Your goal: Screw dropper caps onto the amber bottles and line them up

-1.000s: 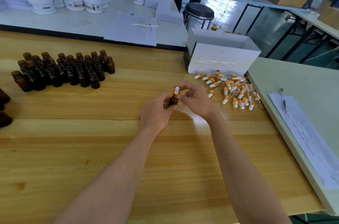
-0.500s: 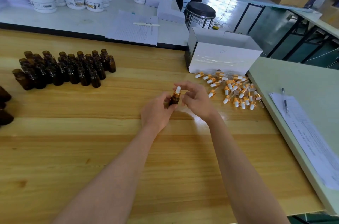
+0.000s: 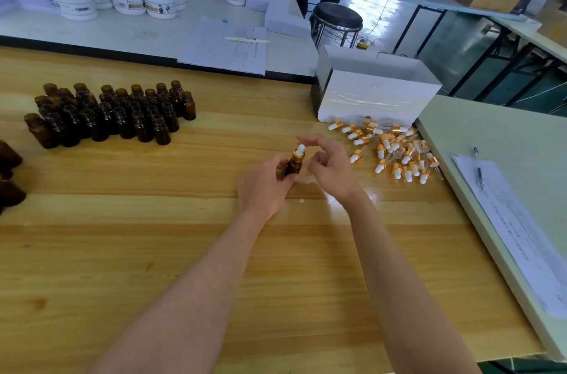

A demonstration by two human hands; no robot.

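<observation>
The person's left hand [image 3: 265, 189] held one small brown bottle [image 3: 294, 167] upright near the middle of the wooden table [image 3: 184, 266], with the fingers curled round its lower half. A cap [image 3: 298, 154] with a gold ring and a white rubber top sat on the bottle's neck. The right hand [image 3: 333, 169] was just beside it, holding nothing. Its fingers [image 3: 310, 138] were loosely bent, one arched over the white top, and they did not seem to touch the cap. So this cap looked done, or almost done. Whether it was twisted tight could not be told.

That was the only bottle with a cap that could be seen for sure. Well off to the left on the table stood a big bunch of open bottles [image 3: 122, 116], packed close together, all with bare necks. To the right, in front of a white box [image 3: 377, 100], lay a heap of loose caps [image 3: 399, 156], tumbled every which way. So most of the job was left — each of those bottles needed a cap picked up, set on and twisted tight.

No neat row of finished bottles showed anywhere. At the left edge some dark shapes [image 3: 9, 180] were cut off by the view, and it could not be told if they were finished bottles or not. The likely next thing was to set the held bottle down where a row could begin — then fetch an open bottle and a loose cap.
</observation>
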